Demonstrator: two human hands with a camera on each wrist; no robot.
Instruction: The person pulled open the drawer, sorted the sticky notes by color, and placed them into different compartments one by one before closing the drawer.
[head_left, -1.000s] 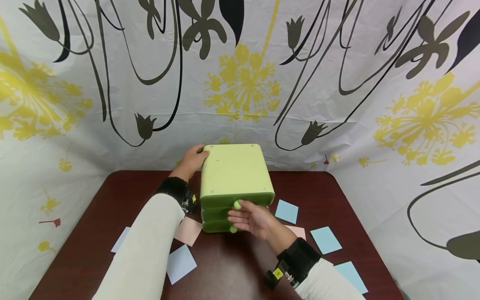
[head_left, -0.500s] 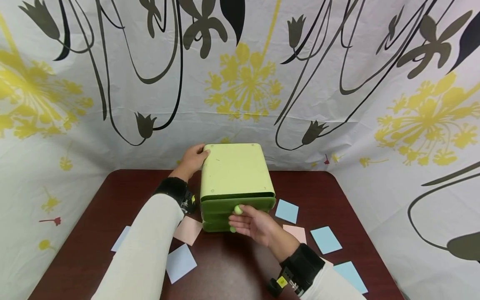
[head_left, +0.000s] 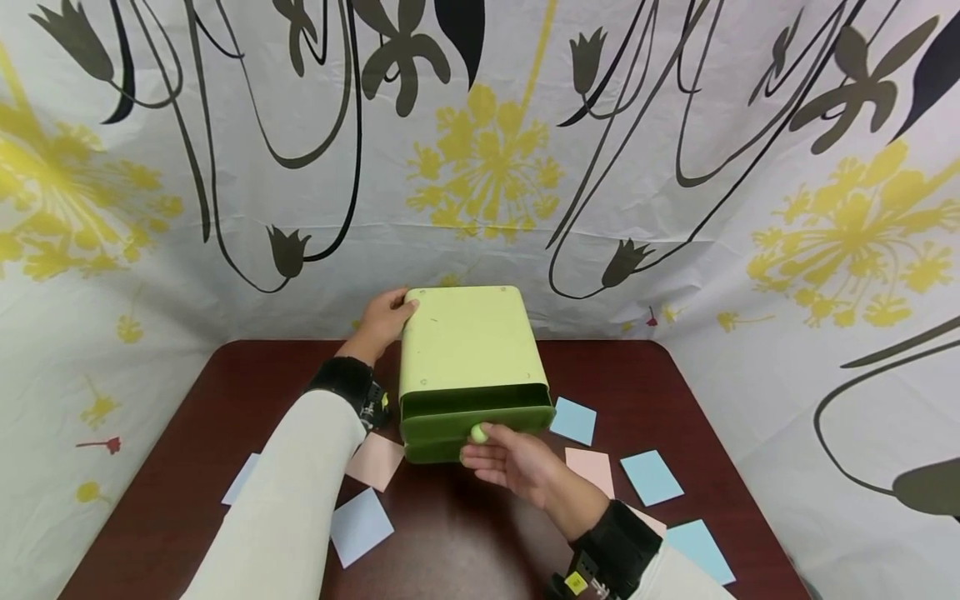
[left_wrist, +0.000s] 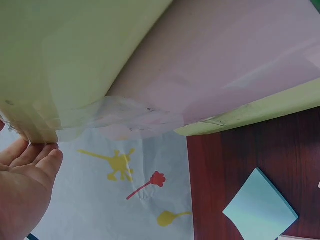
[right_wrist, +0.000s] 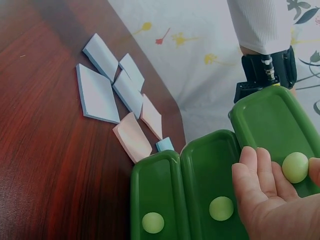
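Dark table [head_left: 465,533]: one three-drawer green box [head_left: 465,350], two hands, several sticky notes [head_left: 651,478].

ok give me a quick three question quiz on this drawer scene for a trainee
1. True or false: the top drawer of the green drawer unit is pulled partly out.
2. Which hand grips the top drawer's knob? A) left hand B) right hand
3. Fill in: the left hand rests on the unit's back ____ corner.

Key: 1 true; 2 B; 3 left
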